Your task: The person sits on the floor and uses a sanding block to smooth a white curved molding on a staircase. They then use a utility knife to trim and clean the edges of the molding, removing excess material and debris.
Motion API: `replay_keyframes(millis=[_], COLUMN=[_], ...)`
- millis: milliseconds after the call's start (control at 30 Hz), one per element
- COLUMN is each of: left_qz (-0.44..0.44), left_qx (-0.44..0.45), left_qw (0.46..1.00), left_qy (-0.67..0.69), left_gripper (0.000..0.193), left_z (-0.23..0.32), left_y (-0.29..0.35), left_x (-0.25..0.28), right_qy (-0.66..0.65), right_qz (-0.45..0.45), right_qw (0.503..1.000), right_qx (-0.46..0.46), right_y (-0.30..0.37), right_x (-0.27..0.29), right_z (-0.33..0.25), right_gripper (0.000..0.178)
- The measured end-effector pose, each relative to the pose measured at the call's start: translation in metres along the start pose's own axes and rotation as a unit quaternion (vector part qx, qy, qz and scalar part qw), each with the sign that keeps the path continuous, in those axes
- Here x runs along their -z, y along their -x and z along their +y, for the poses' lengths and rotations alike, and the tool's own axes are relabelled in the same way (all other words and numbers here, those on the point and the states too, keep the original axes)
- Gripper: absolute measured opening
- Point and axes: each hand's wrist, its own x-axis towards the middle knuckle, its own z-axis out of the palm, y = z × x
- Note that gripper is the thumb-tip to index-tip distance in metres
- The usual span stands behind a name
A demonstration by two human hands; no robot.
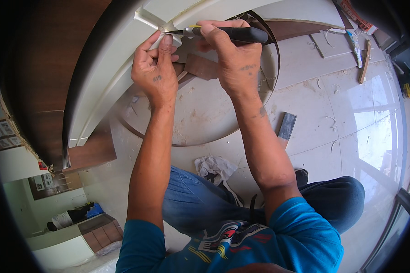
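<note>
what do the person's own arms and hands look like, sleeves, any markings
Short blue sleeves leave the left forearm and right forearm bare. The left hand and right hand are ungloved, each with small dark tattoo-like markings on its back. Another dark mark sits on the right forearm near the wrist.

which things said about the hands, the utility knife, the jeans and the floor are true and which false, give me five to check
1. The right hand holds the utility knife. True.
2. The left hand lies flat on the floor. False: the left hand is raised to the white panel, near the knife's tip.
3. A crumpled white cloth lies on the floor. True.
4. The jeans are bright red. False: the jeans are blue.
5. A wooden strip lies to the right of both hands. True.
</note>
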Motion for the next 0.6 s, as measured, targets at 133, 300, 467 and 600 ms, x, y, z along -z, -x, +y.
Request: replay_keyframes(millis=[133, 300, 467, 600], left_qz=[0.008, 0.03, 0.014, 0.012], left_qx=[-0.005, -0.011, -0.001, -0.001], left_qw=[1.0, 0.999, 1.0, 1.0], left_qy=[-0.003, 0.008, -0.007, 0.004], left_gripper=[0.041, 0.034, 0.039, 0.038], left_z=[-0.002, -0.001, 0.003, 0.003], left_y=[0.0, -0.001, 0.0, 0.0], left_x=[0.0, -0.004, -0.002, -0.002], right_qy=[-0.001, -0.002, 0.026, -0.003], right_qz=[0.007, 0.032, 0.054, 0.048], right_qw=[1.0, 0.999, 0.998, 0.998], right_qx=[-0.016, -0.019, 0.028, 0.048], right_y=[0.003, 0.008, 0.02, 0.021], right_x=[0.0, -0.01, -0.017, -0.02], right_z=[-0.005, -0.008, 0.007, 0.012], right_gripper=[0.026, 0.028, 0.029, 0.028])
